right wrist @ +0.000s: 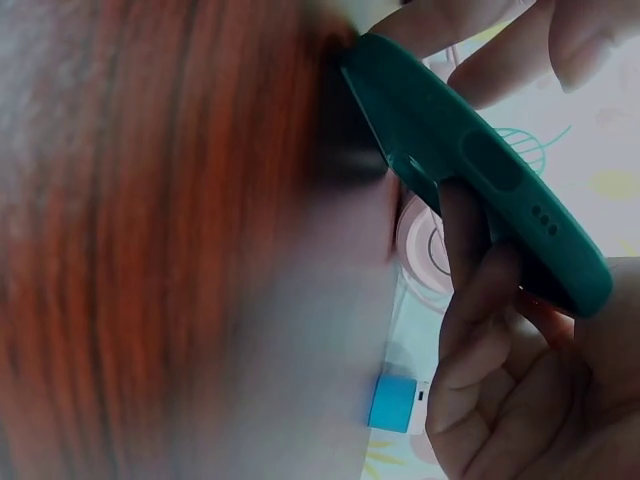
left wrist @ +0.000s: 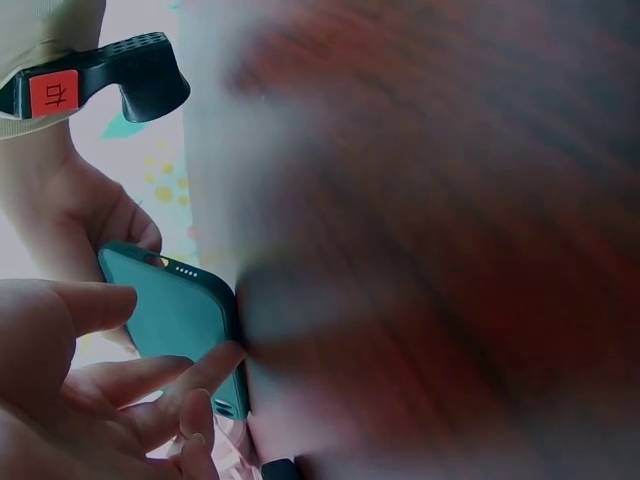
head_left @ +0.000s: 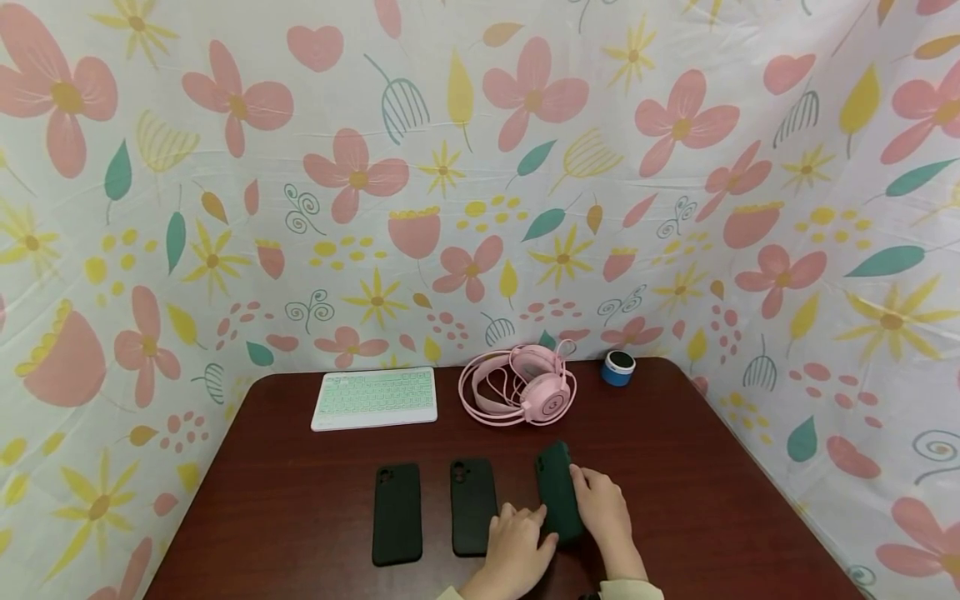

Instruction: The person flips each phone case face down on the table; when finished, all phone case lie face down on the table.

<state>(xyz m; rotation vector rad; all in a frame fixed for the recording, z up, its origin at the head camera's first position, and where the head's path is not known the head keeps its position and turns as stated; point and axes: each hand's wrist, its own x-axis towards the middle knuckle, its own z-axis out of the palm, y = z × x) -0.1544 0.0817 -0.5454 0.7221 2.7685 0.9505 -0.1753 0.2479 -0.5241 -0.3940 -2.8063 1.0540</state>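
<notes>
R hand [head_left: 604,510] round green case [head_left: 558,492]

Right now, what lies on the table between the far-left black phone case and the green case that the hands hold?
One more black phone case lies flat between the left black case and the green case; the head view shows it.

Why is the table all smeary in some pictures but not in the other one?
Head view: sharp and evenly lit, table crisp, walls bulging near the edges. Left wrist view: table smeared into reddish streaks, only the green phone case and left hand fairly clear. Right wrist view: table blurred too, case and right hand sharper.
</notes>
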